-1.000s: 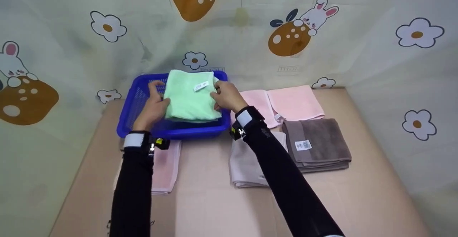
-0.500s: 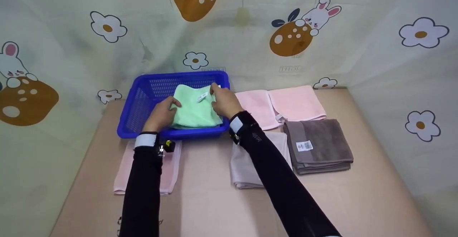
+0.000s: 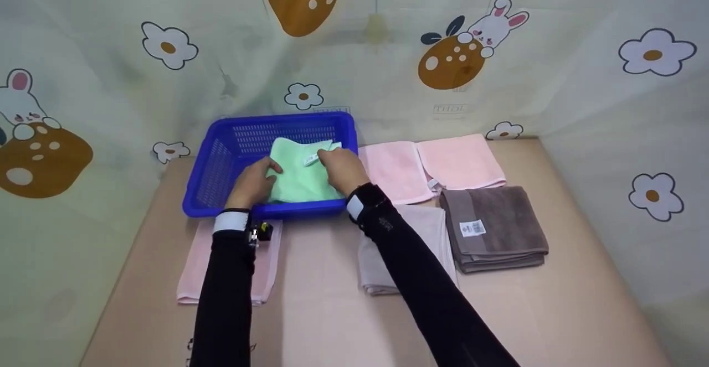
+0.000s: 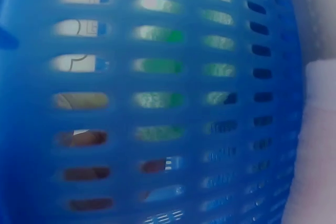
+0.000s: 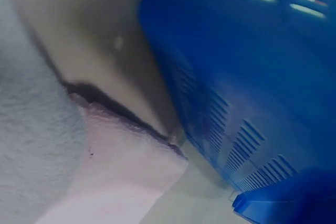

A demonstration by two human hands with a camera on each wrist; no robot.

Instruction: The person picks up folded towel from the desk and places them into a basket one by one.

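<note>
A folded mint-green towel (image 3: pixel 299 176) with a white label lies in the right part of the blue plastic basket (image 3: pixel 196 190) in the head view. My left hand (image 3: pixel 252 183) holds the towel's left edge, with thumb and index finger showing there. At the towel's right side my right hand (image 3: pixel 342 170) grips it, curled fingertips beside the label; the underside of that grip is hidden. The left wrist view looks through the slots of the basket wall (image 4: pixel 121 82), with green towel (image 4: pixel 160 66) behind. Outside the basket wall (image 5: pixel 210 61), the right wrist view shows no fingers.
Two pink towels (image 3: pixel 460 162) lie side by side right of the basket. In front are a folded dark grey-brown towel (image 3: pixel 504 220) and a pale grey one (image 3: pixel 382 264), partly under my right arm. Another pink towel (image 3: pixel 194 275) lies by my left forearm. A patterned curtain (image 3: pixel 376 79) stands behind.
Both hands have lowered the green towel from above the basket's rim down into its right part. My left hand has shifted right, and my right hand has come down slightly left.
</note>
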